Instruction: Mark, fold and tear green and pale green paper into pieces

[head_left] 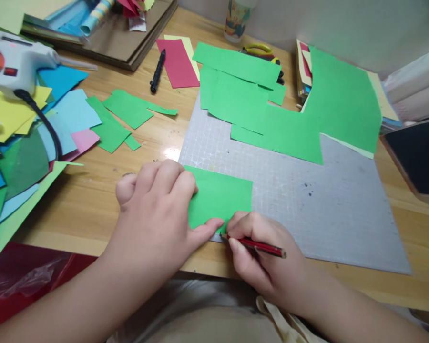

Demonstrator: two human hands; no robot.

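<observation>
Item under work: a small green sheet, flat on the grey cutting mat near the front edge of the counter. Other green sheets lie farther back on the mat, apart from it.

The step in hand is judged to be pencil marking at the near edge. Good practice would call for firm, even pressure on the sheet so that it does not creep, a light stroke, and the left thumb kept clear of the tip. The mat's printed grid could serve to check the mark for squareness.

Left hand: fingers bent over the sheet's left part, thumb spread away from them and reaching toward the near edge; nothing is gripped. Right hand: fingers closed together on the red pencil, low on its shaft, the blunt end pointing right. The point sits at the near edge, just beside the left thumb; whether it presses the paper cannot be told.
</observation>
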